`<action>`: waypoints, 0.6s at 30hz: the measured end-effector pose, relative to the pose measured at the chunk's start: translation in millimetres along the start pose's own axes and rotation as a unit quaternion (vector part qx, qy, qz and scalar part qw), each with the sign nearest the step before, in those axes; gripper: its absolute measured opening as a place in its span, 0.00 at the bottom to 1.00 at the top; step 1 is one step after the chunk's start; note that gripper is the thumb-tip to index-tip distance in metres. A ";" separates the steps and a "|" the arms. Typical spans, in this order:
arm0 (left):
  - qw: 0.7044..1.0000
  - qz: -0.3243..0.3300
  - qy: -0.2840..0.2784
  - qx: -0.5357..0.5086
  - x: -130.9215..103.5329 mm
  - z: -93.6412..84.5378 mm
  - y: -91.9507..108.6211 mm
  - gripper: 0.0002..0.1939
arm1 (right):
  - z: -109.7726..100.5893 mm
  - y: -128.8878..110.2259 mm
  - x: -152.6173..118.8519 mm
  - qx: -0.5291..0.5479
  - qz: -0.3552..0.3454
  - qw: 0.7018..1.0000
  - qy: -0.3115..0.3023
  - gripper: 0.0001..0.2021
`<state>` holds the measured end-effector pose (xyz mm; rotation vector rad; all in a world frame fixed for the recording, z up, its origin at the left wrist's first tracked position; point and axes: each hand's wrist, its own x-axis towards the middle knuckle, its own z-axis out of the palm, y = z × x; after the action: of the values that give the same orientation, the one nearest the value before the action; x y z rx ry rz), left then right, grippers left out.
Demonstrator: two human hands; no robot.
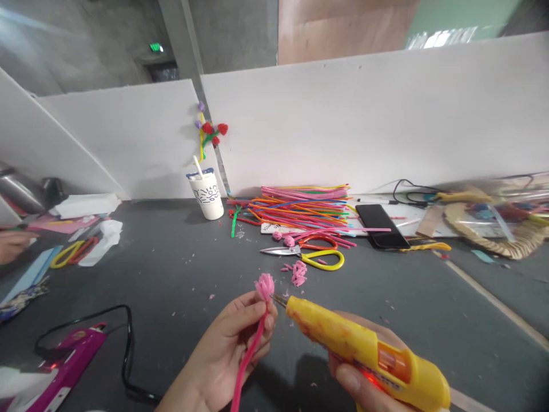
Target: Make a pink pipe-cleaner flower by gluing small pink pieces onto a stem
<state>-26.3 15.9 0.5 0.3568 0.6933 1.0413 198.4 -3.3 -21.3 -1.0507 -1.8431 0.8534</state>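
My left hand (234,337) pinches a pink pipe-cleaner flower (265,286) just below its head, and the darker pink stem (250,357) hangs down across the palm. In my right hand (364,372) is a yellow hot glue gun (343,337), a red light glowing on it. Its metal nozzle (279,300) points left and reaches the base of the flower head; whether it touches cannot be made out. Beyond the flower lies a small heap of cut pink pieces (299,273). Scissors (319,252) with red and yellow handles rest behind them, blades slightly apart.
Colourful pipe cleaners (300,206) are piled at the back, beside a white cup (206,194) with a straw and a black phone (380,226). A magenta power strip (71,366) with a black cable (128,337) occupies the front left. Another person's hand (12,246) shows at the left edge.
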 end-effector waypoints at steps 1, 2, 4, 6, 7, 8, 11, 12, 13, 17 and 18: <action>1.000 -0.001 -0.001 -0.001 0.1 -0.5 -0.3 0.12 | -0.1 -2.3 1.4 -0.007 -0.005 1.000 -0.001 0.17; 1.000 -0.005 -0.001 -0.002 0.2 -1.2 -0.5 0.12 | -0.1 -6.6 4.3 -0.007 -0.014 1.000 -0.016 0.15; 1.000 -0.013 0.006 -0.006 0.4 -2.6 -0.6 0.12 | 0.1 -18.5 12.5 -0.003 -0.038 0.998 -0.043 0.10; 1.000 -0.014 0.013 -0.010 0.8 -3.9 -0.5 0.12 | 0.5 -29.6 20.2 0.004 -0.044 0.998 -0.048 0.10; 1.000 -0.013 0.015 -0.011 1.1 -4.4 -0.3 0.11 | 0.8 -33.5 22.9 0.007 -0.044 0.998 -0.050 0.10; 1.000 -0.010 0.015 -0.011 1.4 -4.5 -0.2 0.11 | 1.0 -35.9 24.7 0.010 -0.043 0.998 -0.049 0.10; 1.000 -0.005 0.014 -0.014 1.8 -3.4 0.5 0.11 | 1.6 -35.9 24.7 0.017 -0.046 0.998 -0.047 0.09; 1.000 -0.006 0.014 -0.015 1.5 -2.6 0.7 0.11 | 1.8 -34.3 23.6 0.019 -0.046 0.998 -0.045 0.09; 1.000 -0.006 0.014 -0.015 1.0 -1.5 0.9 0.11 | 2.1 -32.1 22.2 0.022 -0.044 0.998 -0.038 0.08; 0.999 -0.006 0.018 0.047 -2.9 2.8 -1.7 0.10 | 5.5 -21.5 18.2 0.074 0.025 0.997 -0.005 0.06; 0.997 0.001 0.024 0.079 -3.8 3.6 -3.6 0.09 | 6.9 -19.4 18.6 0.102 0.056 0.993 -0.001 0.07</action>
<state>-22.7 11.0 2.5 0.4703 0.8221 1.0022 180.1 4.2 -1.8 -1.0293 -1.6697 1.0844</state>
